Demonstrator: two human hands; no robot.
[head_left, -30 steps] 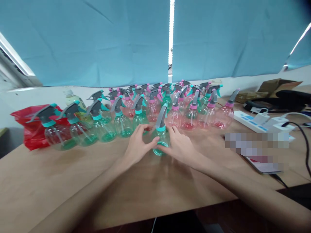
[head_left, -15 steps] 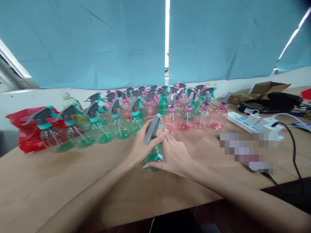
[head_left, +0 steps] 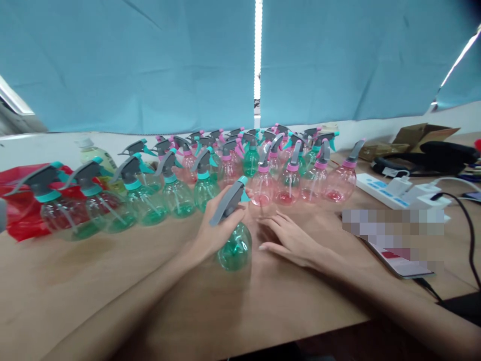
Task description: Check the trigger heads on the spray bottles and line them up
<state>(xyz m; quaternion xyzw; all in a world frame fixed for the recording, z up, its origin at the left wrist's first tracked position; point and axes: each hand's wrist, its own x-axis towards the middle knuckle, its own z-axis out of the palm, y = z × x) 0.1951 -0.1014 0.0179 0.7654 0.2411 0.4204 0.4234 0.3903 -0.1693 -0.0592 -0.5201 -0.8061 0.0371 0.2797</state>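
Observation:
A clear green spray bottle (head_left: 234, 248) with a grey and turquoise spray head stands near the middle of the table, tilted slightly. My left hand (head_left: 218, 220) is wrapped round its neck just below the spray head. To its right, my right hand (head_left: 289, 238) is apart from the bottle, fingers spread and thumb out, low over the tabletop. Behind my hands, pink spray bottles (head_left: 262, 185) stand on the right. Green spray bottles (head_left: 178, 195) form a slanting row on the left.
A red plastic bag (head_left: 22, 220) and a pale bottle (head_left: 97, 153) are at the left. On the right are a white power strip (head_left: 379, 190) with plugs and cables, a blurred-out phone (head_left: 406, 265), black headphones (head_left: 398, 163) and an open cardboard box (head_left: 424, 138).
My right hand has let go of the green spray bottle and moved off to the right, its fingers opening. My left hand still grips the neck, and the bottle leans a little more.

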